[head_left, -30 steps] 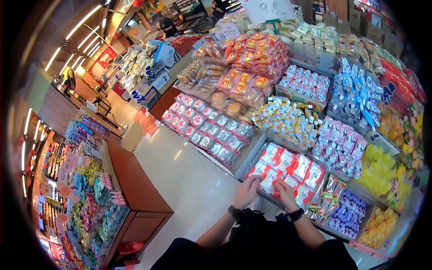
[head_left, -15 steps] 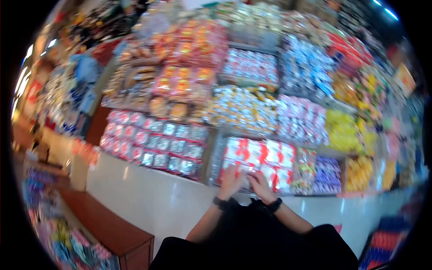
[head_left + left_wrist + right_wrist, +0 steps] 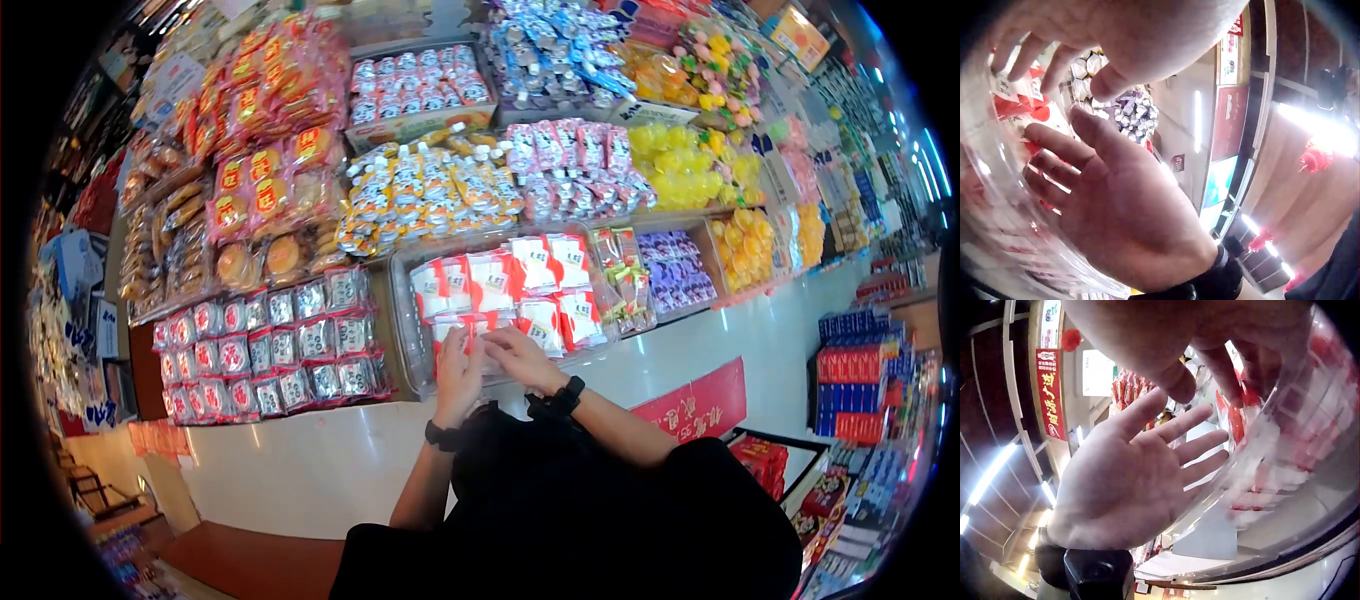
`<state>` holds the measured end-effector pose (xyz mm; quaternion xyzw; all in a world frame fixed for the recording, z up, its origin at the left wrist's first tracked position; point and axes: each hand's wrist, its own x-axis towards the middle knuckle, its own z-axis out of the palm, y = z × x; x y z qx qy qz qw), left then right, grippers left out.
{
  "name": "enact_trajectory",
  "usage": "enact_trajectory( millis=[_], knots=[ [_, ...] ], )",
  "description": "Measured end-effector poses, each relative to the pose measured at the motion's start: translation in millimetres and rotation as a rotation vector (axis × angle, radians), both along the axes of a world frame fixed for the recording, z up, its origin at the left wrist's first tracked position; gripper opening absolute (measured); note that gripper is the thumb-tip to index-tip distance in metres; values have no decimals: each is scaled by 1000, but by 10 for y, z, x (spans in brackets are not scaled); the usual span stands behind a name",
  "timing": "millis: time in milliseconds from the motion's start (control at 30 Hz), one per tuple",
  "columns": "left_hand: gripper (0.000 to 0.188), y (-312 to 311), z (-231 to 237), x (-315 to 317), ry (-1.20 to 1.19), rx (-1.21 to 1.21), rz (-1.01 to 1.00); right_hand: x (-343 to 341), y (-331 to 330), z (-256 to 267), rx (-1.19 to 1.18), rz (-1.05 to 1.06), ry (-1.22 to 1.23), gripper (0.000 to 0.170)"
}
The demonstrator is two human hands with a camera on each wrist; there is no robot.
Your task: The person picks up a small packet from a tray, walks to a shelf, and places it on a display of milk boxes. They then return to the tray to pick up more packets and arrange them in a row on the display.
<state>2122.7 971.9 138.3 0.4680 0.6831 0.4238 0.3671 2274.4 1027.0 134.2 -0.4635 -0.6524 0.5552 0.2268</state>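
packets (image 3: 540, 265) are showing glossy plastic | tray (image 3: 408, 345) is showing smooth plastic | floor (image 3: 300, 465) is gleaming | sleeve (image 3: 730, 485) is showing matt cloth

From my screens I count one left hand (image 3: 458, 375), one right hand (image 3: 522, 355), two wristbands (image 3: 568, 396), one clear bin (image 3: 399, 300) under the hands, at least eight white packets (image 3: 540, 325), and, by left wrist, three red ornaments (image 3: 1316, 156).

I see red-and-white packets (image 3: 565, 262) lying face up in rows inside a clear plastic tray (image 3: 401, 305); the left hand (image 3: 459, 376) and right hand (image 3: 527, 360) hover close together at the nearest ones, contact unclear.
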Motion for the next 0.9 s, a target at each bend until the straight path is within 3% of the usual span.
enact_trajectory(
  millis=[200,333,400,533,567,700,800,900],
  knots=[
    [42,0,35,-58,-62,-19,-18,53,-79,263,113,-73,33,31],
    [35,-16,10,-48,119,141,37,273,-112,668,215,-207,90,28],
    [34,-14,262,89,112,224,24,445,-197,783,221,-289,181,26],
    [36,14,549,511,-387,84,-204,956,-395,992,161,-371,342,25],
    [36,-5,680,638,-466,-55,-267,1116,-471,1050,175,-390,359,25],
    [34,-63,747,1317,-541,-152,-382,1825,-870,1149,182,-535,389,27],
    [16,-186,895,1856,-507,-162,-646,2354,-1272,1136,219,-627,376,27],
    [12,-361,921,2414,-464,-195,-740,2833,-1722,1067,100,-732,550,29]
  ],
)
